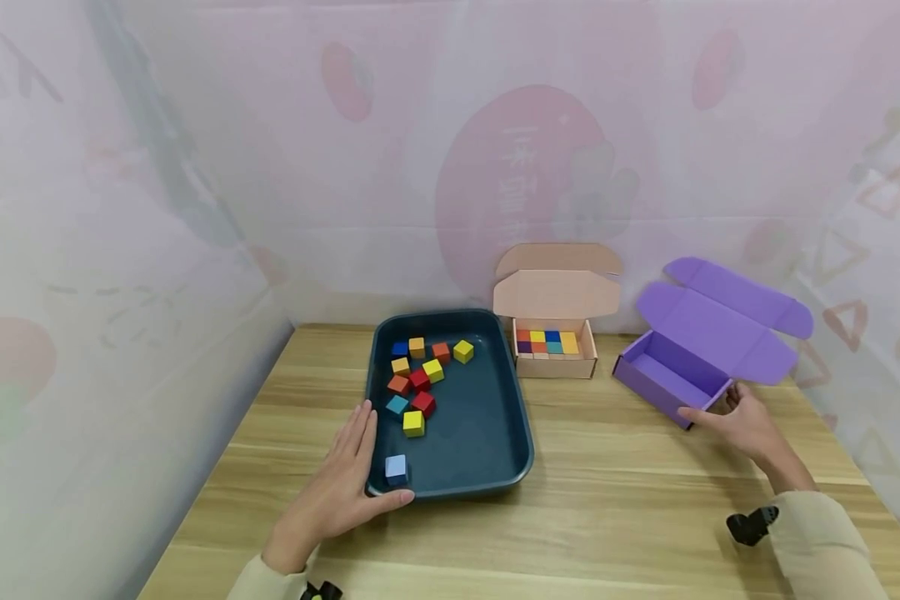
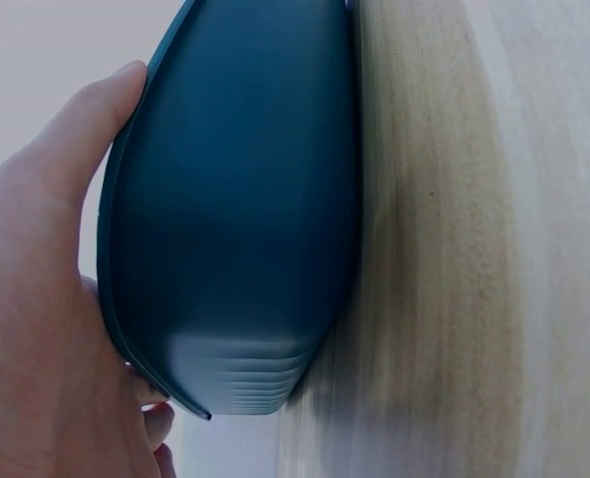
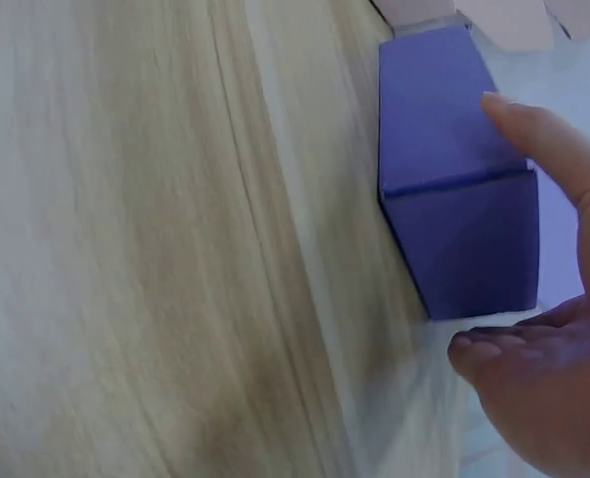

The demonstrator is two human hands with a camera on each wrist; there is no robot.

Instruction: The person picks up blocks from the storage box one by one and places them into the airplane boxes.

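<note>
My left hand [image 1: 337,483] lies along the near left corner of a dark teal tray [image 1: 487,467], its fingers straight on the left rim and its thumb at the front rim. In the left wrist view the tray's outer wall [image 2: 235,179] fills the middle. Inside it, several coloured cubes gather on the left, among them a yellow cube [image 1: 413,424] and a light blue cube [image 1: 396,469] near the front. At the right, my right hand [image 1: 750,425] holds the near right corner of an open purple box [image 1: 648,387], thumb against the front wall and fingers bent around the end.
An open pale pink box [image 1: 555,367] stands behind and right of the tray, filled with coloured blocks [image 1: 547,342]. The purple box's raised lid [image 1: 727,321] leans back. A printed cloth [image 1: 390,183] encloses the wooden table [image 1: 585,517] at the back and sides.
</note>
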